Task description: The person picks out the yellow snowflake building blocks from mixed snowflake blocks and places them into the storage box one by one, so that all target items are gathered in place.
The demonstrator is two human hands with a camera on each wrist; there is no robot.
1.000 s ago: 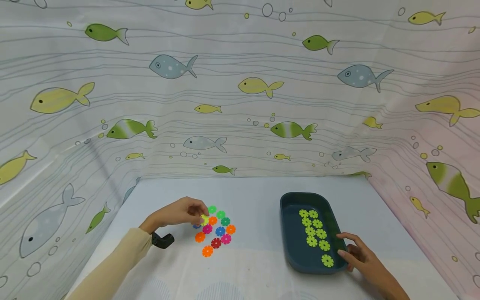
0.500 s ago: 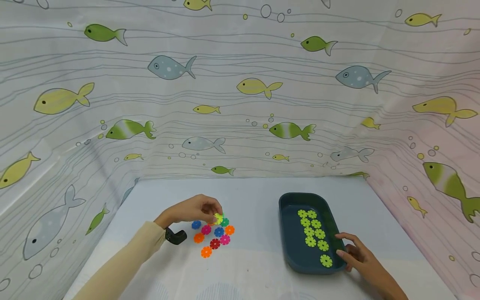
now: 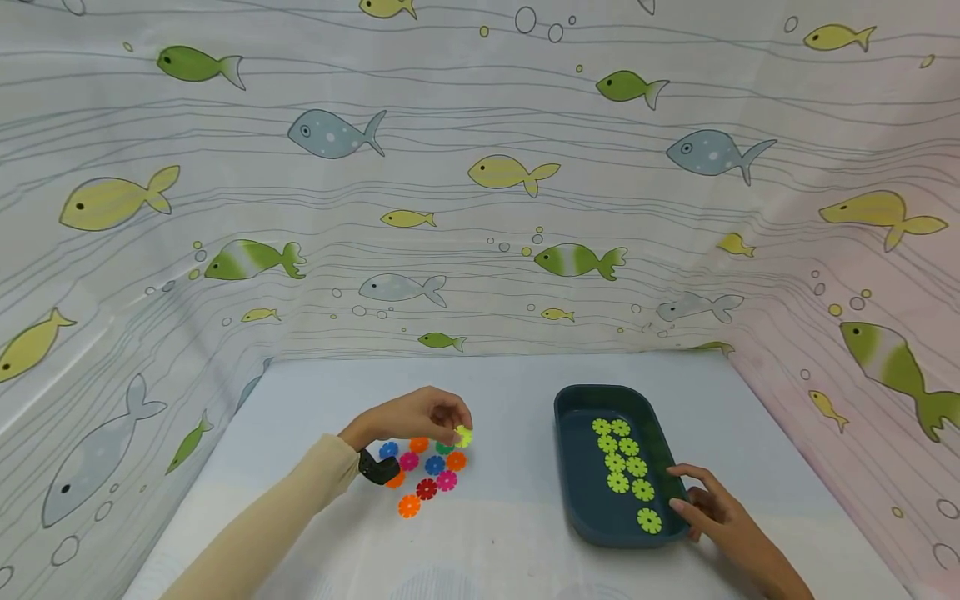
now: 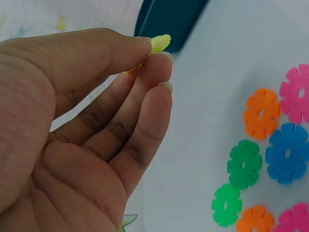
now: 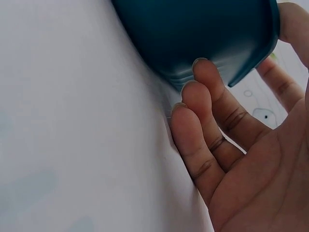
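My left hand (image 3: 416,414) pinches a yellow notched plastic disc (image 4: 161,43) between thumb and fingers, raised above the table. Just below and left of it in the head view lies a group of loose notched discs in orange, blue, pink, red and green, such as a dark red disc (image 3: 427,489); the hand hides part of the group. At the right stands a dark teal tray (image 3: 587,504) with several yellow discs (image 3: 636,467) lying flat inside. My right hand (image 3: 714,510) holds its right side, thumb at the rim and other fingers against the outer wall (image 5: 203,34).
The white table (image 3: 517,533) stretches between the disc group and the tray. A fish-printed sheet (image 3: 495,242) rises behind the table and on both sides. A black wrist device (image 3: 378,467) sits on the left wrist, over some discs in the head view.
The left hand has moved right across the disc group, carrying the yellow disc toward the tray side. The right hand stays at the tray's edge.
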